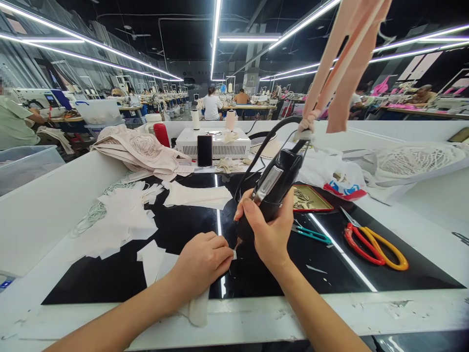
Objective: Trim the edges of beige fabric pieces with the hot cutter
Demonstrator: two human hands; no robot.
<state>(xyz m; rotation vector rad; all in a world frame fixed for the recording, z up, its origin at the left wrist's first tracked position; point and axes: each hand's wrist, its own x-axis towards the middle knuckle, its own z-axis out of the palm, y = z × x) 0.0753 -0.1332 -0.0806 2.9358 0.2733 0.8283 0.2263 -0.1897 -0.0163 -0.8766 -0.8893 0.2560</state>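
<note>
My right hand [269, 232] grips a black corded hand tool [280, 171] with a metal lever on its body. The tool hangs from pink fabric strips [340, 63] and tilts down, its narrow tip close to my left fingertips. My left hand [205, 256] is closed on a cream fabric piece [198, 309], pressing it near the front of the black glossy board [252, 278]. A small pale corner of fabric pokes out past those fingers. Whether the tip touches it, I cannot tell. Another cream fabric piece [198, 195] lies flat farther back.
Left is a pile of pale fabric pieces [124, 220] beside green cord [93, 215]. Right are teal snips [311, 233], red-and-yellow-handled scissors [373, 244] and a shallow tray [318, 199]. A vented white box [220, 144] and a phone [204, 150] stand behind; people sit at machines beyond.
</note>
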